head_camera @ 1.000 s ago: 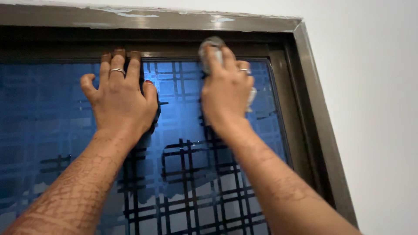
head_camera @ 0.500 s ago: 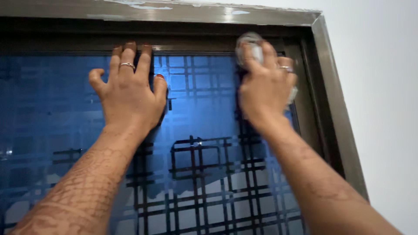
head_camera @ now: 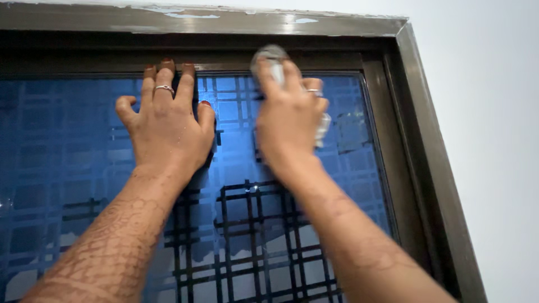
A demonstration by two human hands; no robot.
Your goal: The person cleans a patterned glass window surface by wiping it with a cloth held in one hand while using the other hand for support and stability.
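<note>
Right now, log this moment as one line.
left hand: flat on glass | right hand: pressing cloth at top of glass | frame: above fingers

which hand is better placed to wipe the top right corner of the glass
Right. The right hand holds the cloth against the window glass nearer that corner; the left hand lies flat and empty, farther away.

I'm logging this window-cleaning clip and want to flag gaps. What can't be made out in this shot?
All in the head view:
- Cloth: mostly covered by the right hand; its full shape and size stay hidden.
- Glass pane: cut off by the left and bottom edges; reflections blur what lies behind the grille.
- Left hand: its palm lies flat against the pane, so the glass under it is hidden.
- Window frame: its lower part is out of view.
</note>
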